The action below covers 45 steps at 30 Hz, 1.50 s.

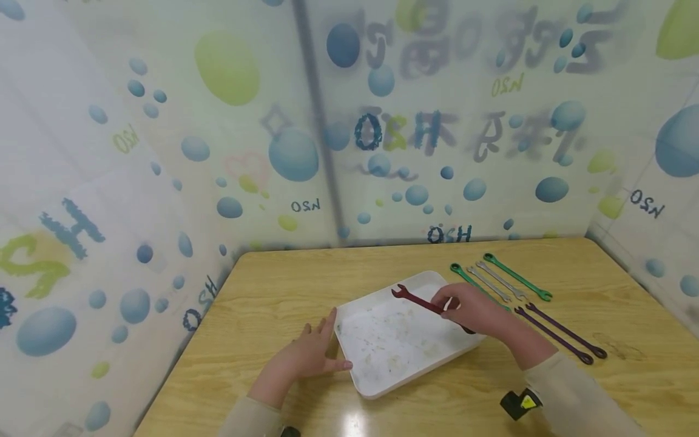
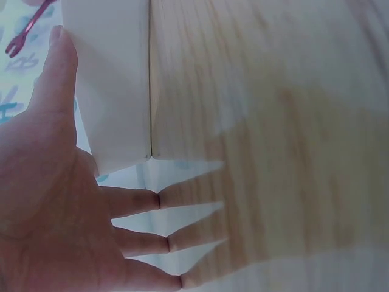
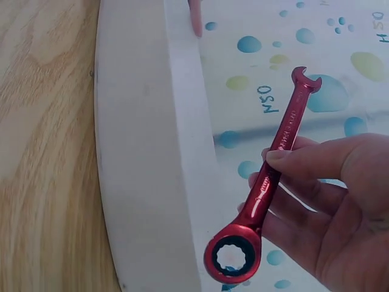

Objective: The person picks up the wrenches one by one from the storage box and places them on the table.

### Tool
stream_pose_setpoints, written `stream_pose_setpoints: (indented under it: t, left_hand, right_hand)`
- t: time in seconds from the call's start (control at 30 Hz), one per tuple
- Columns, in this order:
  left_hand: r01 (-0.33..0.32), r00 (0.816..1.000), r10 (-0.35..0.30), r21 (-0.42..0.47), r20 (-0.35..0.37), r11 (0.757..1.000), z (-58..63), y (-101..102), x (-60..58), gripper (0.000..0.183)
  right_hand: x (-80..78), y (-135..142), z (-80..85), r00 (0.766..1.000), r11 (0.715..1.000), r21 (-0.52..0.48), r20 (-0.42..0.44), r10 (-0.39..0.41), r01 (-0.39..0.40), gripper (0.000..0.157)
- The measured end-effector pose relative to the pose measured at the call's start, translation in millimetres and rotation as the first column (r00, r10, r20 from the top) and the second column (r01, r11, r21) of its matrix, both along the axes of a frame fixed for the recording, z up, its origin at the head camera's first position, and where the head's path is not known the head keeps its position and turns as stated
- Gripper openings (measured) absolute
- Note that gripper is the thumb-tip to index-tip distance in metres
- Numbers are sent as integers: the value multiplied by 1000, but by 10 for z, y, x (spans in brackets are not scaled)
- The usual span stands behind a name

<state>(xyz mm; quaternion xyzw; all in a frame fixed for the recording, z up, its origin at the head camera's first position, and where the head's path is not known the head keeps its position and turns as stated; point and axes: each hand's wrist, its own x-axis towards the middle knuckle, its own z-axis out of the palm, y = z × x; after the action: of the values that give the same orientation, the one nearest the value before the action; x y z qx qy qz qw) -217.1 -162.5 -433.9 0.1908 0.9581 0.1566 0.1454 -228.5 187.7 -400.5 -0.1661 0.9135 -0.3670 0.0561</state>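
Note:
My right hand (image 1: 477, 311) pinches a red combination wrench (image 1: 417, 300) by its shank, holding it above the white tray (image 1: 390, 349). In the right wrist view, the wrench (image 3: 261, 193) has its ratcheting ring toward the camera and its open jaw pointing away. Thumb and fingers of the right hand (image 3: 340, 201) meet around the middle of the shank. At the tray's left end, my left hand (image 1: 306, 357) rests with fingers spread and fairly straight, the thumb touching the rim. The left wrist view shows the left hand (image 2: 48, 188) beside the tray wall (image 2: 115, 85).
Right of the tray lie two green wrenches (image 1: 519, 277), two silver wrenches (image 1: 501, 281) and two purple wrenches (image 1: 568, 331) on the wooden table (image 1: 284, 285). Patterned curtain walls (image 1: 382, 200) border the table's back and sides. Dark specks mark the tray's floor.

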Motion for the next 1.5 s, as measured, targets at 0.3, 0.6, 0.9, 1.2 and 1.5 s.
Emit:
stream_pose_setpoints:
  t: [0.3,0.6,0.9,1.2,1.5]
  left_hand:
    - [-1,1000,1,7,-2,1000,2,-5,28,116]
    - [0,1000,0,6,1,1000,-13,-4,40,117]
    - [6,1000,-6,-6,-2,1000,-18,28,30,116]
    - [18,1000,-18,-1,1,1000,-23,17,25,116]
    - [15,1000,-15,-5,-5,1000,-18,-14,-5,116]
  right_hand:
    - [151,245,91,1000,1000,17,-8,-21,21,21]
    - [260,662,61,999,998,54,-29,-38,39,20]
    - [375,1193,-109,994,989,135,-98,-42,55,23]
    - [457,1671,-228,997,972,222,-52,-63,73,25]
    - [460,1960,-257,995,963,252,9,-102,97,26]
